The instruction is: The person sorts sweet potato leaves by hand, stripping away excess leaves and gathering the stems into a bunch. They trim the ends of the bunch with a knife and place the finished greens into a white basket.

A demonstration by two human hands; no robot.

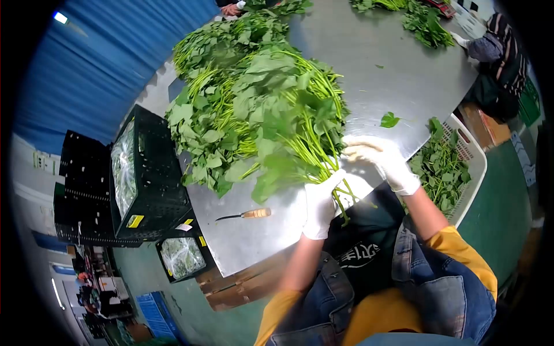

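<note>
White gloves cover both my hands. My left hand [319,205] is closed around the lower stems of a bunch of leafy greens [309,138], whose leaves fan out up and to the left and are partly blurred. A few stem ends stick out below the glove. Close by on the right, my right hand [378,160] has its fingers bent beside the stems, and its fingertips are too bright to make out. Behind the bunch lies a large pile of greens [216,109] on the metal table [283,230]. A curved knife with a wooden handle [255,213] rests near the table's front left.
On the right stands a white basket [476,167] holding greens. Dark crates [156,179] with bagged greens are at the left. A loose leaf [389,120] lies on the table. A co-worker [502,52] is at the far right, and another person's hand [232,9] shows at the top.
</note>
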